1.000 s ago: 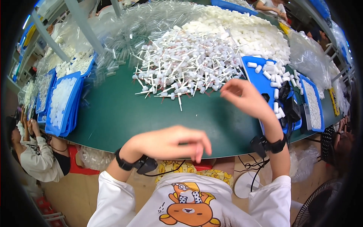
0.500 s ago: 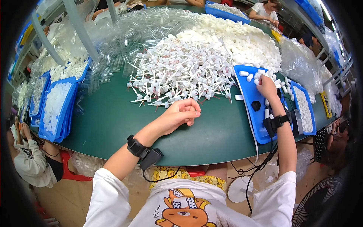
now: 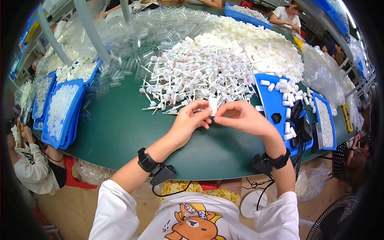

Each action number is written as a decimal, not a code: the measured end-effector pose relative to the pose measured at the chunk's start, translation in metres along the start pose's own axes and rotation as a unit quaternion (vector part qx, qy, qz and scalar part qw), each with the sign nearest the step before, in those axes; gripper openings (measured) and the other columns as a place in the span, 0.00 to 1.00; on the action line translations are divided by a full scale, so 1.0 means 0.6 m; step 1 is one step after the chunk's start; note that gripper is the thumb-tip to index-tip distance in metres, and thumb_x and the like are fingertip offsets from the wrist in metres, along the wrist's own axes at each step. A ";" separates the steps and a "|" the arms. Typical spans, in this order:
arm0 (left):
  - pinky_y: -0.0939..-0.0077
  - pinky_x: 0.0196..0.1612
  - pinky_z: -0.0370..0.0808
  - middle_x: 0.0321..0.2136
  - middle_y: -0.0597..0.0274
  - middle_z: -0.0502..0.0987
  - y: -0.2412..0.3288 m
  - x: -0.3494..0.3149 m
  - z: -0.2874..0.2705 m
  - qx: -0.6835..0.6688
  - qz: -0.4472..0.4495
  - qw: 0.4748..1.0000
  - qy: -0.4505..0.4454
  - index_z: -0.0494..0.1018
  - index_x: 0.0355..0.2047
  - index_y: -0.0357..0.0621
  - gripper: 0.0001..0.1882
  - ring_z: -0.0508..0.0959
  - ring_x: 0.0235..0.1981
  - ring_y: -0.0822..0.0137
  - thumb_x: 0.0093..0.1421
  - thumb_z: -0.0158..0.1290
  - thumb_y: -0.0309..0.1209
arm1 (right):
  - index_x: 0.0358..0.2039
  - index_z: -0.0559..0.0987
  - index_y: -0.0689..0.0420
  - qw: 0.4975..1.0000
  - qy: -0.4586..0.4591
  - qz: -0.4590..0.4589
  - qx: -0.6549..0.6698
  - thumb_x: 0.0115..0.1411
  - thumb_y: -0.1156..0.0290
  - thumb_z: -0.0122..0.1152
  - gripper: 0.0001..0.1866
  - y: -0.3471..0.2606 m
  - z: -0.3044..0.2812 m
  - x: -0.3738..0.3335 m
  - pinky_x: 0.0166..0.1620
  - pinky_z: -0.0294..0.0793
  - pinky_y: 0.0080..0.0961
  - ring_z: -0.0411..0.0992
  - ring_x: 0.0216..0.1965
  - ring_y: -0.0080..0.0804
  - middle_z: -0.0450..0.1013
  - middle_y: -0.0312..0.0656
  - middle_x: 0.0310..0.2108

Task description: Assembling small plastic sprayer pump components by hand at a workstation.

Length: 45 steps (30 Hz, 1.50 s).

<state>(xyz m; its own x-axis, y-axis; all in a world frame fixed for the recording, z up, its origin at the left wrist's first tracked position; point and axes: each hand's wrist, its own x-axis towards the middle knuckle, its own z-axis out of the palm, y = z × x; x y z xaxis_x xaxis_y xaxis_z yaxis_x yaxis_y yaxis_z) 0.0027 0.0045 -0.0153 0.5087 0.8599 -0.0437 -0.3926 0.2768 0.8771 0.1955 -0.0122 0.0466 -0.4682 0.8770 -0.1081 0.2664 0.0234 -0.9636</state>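
**Right hand [image 3: 246,120] has moved from blue tray [image 3: 266,100] to white tube [image 3: 213,106]**

The one tube is pinched in the left hand [image 3: 190,122] over the worktop [image 3: 120,132], near one heap of sticks [image 3: 196,76], too many to count. The right hand curls beside the tube; whether it grips, I cannot tell. A loosened pinch could drop it.

Head camera: I saw its fisheye lens worn high at the near side of the green table [image 3: 104,136].
Facing: the lens looked down and forward, across the table.
Nearness: the table's near side lay close beneath, its far side well off.
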 end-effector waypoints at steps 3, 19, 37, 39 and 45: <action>0.80 0.34 0.71 0.38 0.61 0.73 0.010 -0.002 0.005 -0.019 -0.003 1.000 0.012 0.64 0.48 0.39 0.17 0.73 0.35 0.73 0.60 0.50 0.30 | 0.30 0.78 0.64 0.997 0.054 -0.003 -0.051 0.54 0.70 0.59 0.09 0.005 -0.032 0.013 0.37 0.71 0.19 0.72 0.32 0.18 0.75 0.36 0.27; 0.78 0.39 0.71 0.42 0.59 0.71 0.011 -0.006 0.004 -0.005 -0.011 0.998 -0.068 0.57 0.58 0.48 0.24 0.70 0.38 0.74 0.61 0.47 0.28 | 0.31 0.77 0.62 0.866 0.343 -0.001 -0.364 0.48 0.72 0.58 0.10 0.057 -0.093 0.072 0.33 0.71 0.33 0.73 0.29 0.41 0.74 0.47 0.25; 0.81 0.34 0.68 0.30 0.69 0.67 0.000 -0.002 -0.001 0.039 0.013 0.998 -0.040 0.64 0.43 0.46 0.14 0.69 0.29 0.77 0.58 0.53 0.29 | 0.27 0.75 0.62 0.834 0.338 -0.124 -0.418 0.47 0.79 0.57 0.05 0.038 -0.076 0.065 0.34 0.68 0.31 0.70 0.29 0.39 0.71 0.45 0.23; 0.82 0.33 0.69 0.32 0.67 0.69 0.003 -0.003 -0.005 0.040 0.016 0.998 -0.052 0.64 0.45 0.46 0.15 0.71 0.30 0.76 0.58 0.52 0.30 | 0.30 0.76 0.62 0.884 0.343 -0.055 -0.312 0.48 0.79 0.58 0.07 0.005 -0.051 0.041 0.33 0.68 0.24 0.68 0.27 0.32 0.71 0.43 0.23; 0.80 0.35 0.73 0.39 0.57 0.73 0.020 -0.011 0.010 0.018 -0.008 0.999 -0.047 0.63 0.48 0.45 0.16 0.75 0.39 0.69 0.59 0.51 0.29 | 0.50 0.69 0.62 0.970 0.210 -0.040 0.119 0.57 0.74 0.54 0.19 0.024 -0.036 0.010 0.33 0.65 0.18 0.65 0.28 0.19 0.69 0.33 0.29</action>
<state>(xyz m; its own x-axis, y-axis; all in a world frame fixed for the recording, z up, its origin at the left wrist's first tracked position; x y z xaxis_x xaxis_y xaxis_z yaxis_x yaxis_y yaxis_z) -0.0007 -0.0007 -0.0018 0.5859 0.8103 -0.0148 -0.3559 0.2736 0.8936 0.2147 0.0034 0.0376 -0.0823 0.9962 0.0296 0.0186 0.0313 -0.9993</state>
